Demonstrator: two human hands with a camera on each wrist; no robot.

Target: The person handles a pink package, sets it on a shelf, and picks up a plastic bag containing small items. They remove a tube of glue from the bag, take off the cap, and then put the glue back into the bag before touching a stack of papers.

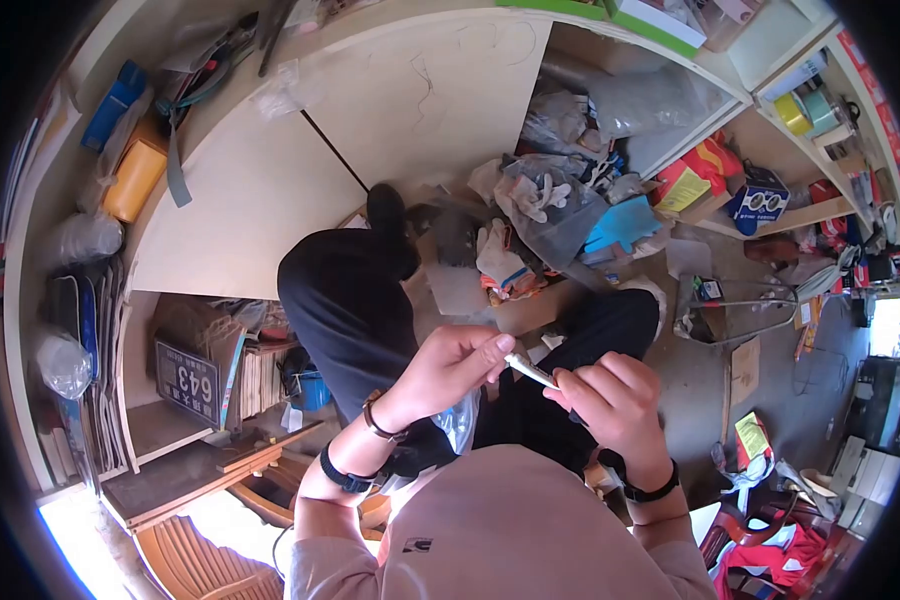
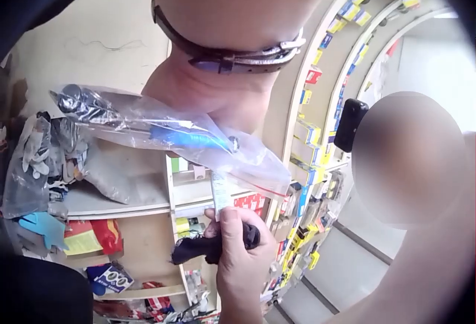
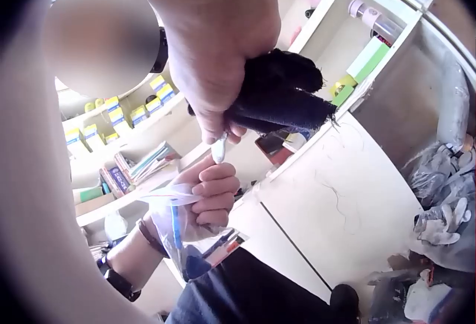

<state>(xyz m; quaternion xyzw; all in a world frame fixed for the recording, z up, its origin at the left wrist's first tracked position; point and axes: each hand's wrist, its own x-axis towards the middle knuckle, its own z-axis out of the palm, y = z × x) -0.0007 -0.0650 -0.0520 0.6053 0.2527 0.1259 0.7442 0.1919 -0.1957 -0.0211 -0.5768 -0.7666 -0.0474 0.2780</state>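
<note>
A slim white tube with faint print spans the gap between my hands, in front of my body. My right hand pinches its near end and also grips a bunched black cloth with frayed edges. At the tube's other end are the thumb and curled fingers of my left hand. From that hand hangs a clear zip bag; the left wrist view shows a blue object and something dark inside the bag.
Beyond my knees, plastic bags and gloves lie piled by a cream cabinet panel. Shelves with a number plate and books stand at left. A wire frame sits on the floor at right, near a red cloth.
</note>
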